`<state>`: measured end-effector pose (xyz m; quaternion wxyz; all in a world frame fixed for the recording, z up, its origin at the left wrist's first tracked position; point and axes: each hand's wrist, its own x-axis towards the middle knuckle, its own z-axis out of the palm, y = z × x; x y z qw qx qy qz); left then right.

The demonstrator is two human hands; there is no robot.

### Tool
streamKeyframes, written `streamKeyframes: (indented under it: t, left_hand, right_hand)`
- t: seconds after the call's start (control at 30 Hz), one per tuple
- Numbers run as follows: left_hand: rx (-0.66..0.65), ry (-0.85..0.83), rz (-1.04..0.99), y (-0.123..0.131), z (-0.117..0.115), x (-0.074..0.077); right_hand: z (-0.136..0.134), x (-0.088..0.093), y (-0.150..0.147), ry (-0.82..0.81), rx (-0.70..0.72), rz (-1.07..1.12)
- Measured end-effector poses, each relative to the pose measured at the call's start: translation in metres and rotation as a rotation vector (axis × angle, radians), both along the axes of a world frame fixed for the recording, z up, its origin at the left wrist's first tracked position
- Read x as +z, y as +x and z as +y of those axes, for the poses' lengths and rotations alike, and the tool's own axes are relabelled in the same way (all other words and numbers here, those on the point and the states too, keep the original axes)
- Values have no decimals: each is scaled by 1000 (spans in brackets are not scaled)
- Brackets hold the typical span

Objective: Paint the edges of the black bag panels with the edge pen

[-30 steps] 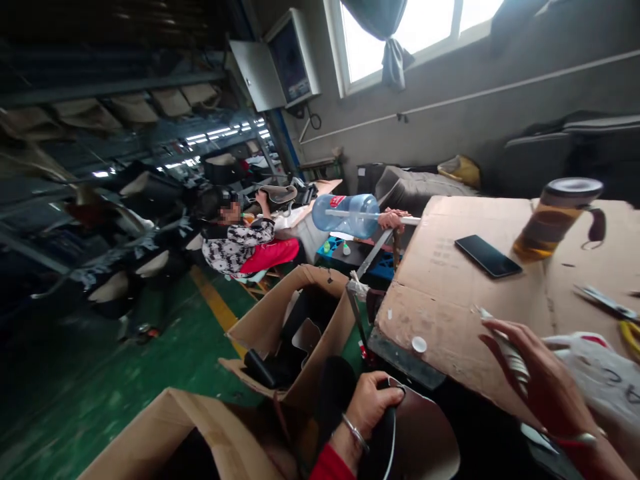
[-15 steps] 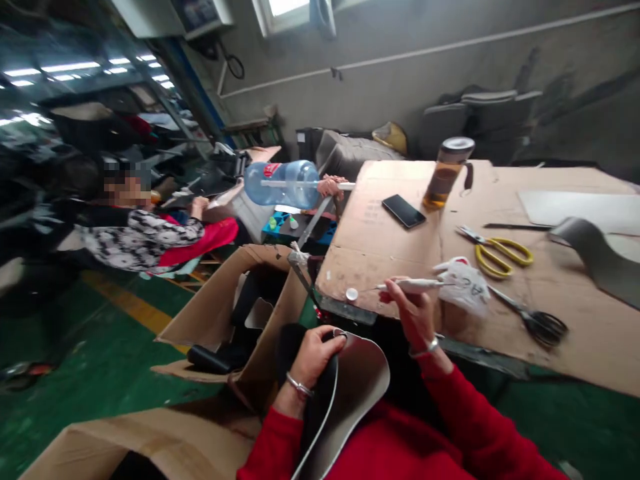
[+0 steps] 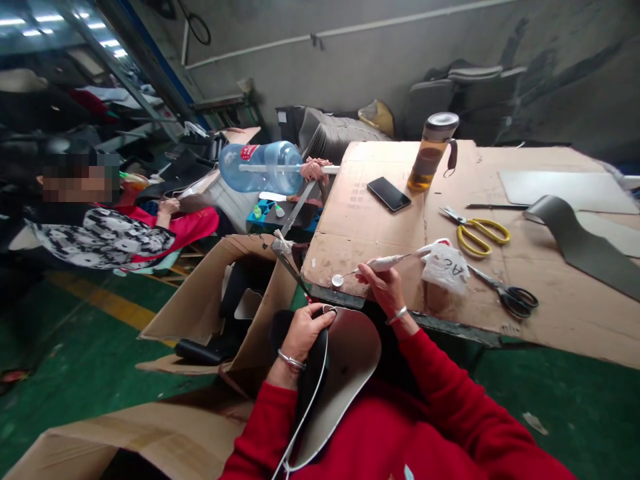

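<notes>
My left hand point(image 3: 303, 330) is closed on the top edge of a curved sheet piece point(image 3: 353, 360), pale on the side facing me, with dark material behind it. A thin white cord point(image 3: 316, 393) runs down from that grip. Pinched in the fingers of my right hand point(image 3: 383, 283) is a white-handled tool with a thin tip point(image 3: 385, 263). Its tip points left, at or just beside a small round white cap point(image 3: 337, 281) near the table's corner; contact is hard to tell. A crumpled plastic bag point(image 3: 445, 267) lies right of the tool.
On the cardboard-covered table point(image 3: 360, 227) lie a phone point(image 3: 389, 194), yellow-handled pliers point(image 3: 477, 233) and black scissors point(image 3: 515, 299); a drink bottle point(image 3: 434, 150) stands there. Open cardboard boxes point(image 3: 170, 313) are at my left. A blue water jug point(image 3: 263, 167) and a seated person point(image 3: 105, 227) are beyond.
The whole view has shifted, so things appear further left and higher. The tool tip has come closer to the white cap. Both hands keep their holds.
</notes>
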<state>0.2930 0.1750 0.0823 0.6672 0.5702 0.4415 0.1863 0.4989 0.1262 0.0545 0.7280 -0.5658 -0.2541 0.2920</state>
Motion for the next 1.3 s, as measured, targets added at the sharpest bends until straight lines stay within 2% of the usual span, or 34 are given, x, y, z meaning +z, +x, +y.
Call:
streamKeyframes:
  t: [0.23, 0.57, 1.03, 1.17, 1.3]
  left_hand:
    - [20, -11, -17, 5, 2, -5]
    - [25, 1, -13, 11, 6, -11]
    - [18, 17, -8, 6, 11, -22]
    - [8, 76, -1, 5, 12, -22]
    - [-1, 116, 6, 4, 11, -18]
  right_hand:
    - [-4, -4, 1, -44, -11, -115]
    - [-4, -10, -1, -123, 44, -320]
    - [-4, -15, 0, -210, 19, -479]
    - [-4, -11, 0, -190, 21, -426]
    - [-5, 0, -2, -85, 13, -176]
